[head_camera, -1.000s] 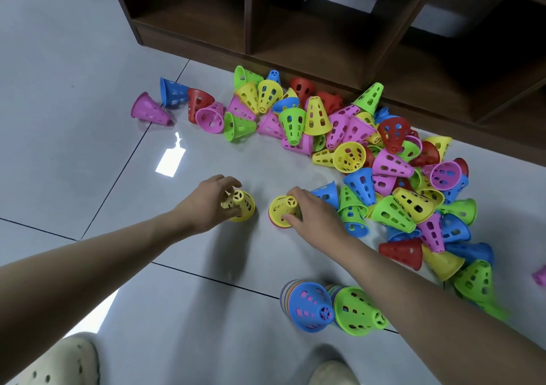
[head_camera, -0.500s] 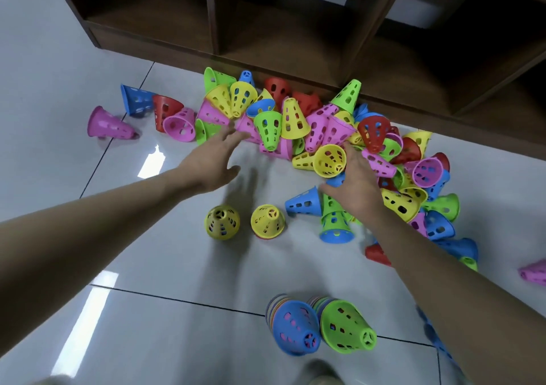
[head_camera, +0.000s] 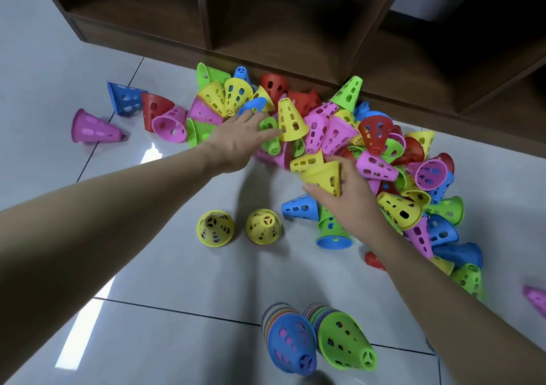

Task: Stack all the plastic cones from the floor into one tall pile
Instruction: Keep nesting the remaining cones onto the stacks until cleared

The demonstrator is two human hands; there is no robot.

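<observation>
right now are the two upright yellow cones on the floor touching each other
Apart. The head view shows bare grey tile between the left yellow cone and the right yellow cone.

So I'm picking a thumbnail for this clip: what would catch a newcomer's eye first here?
First the bright heap of perforated plastic cones, pink, yellow, green, blue and red, spilled on the grey tiled floor along the dark wooden shelf unit. Both bare arms reach in: the left hand onto the heap, the right hand with its grip round a yellow cone. Nearest the camera stand two stacks, blue-topped and green-topped.
</observation>
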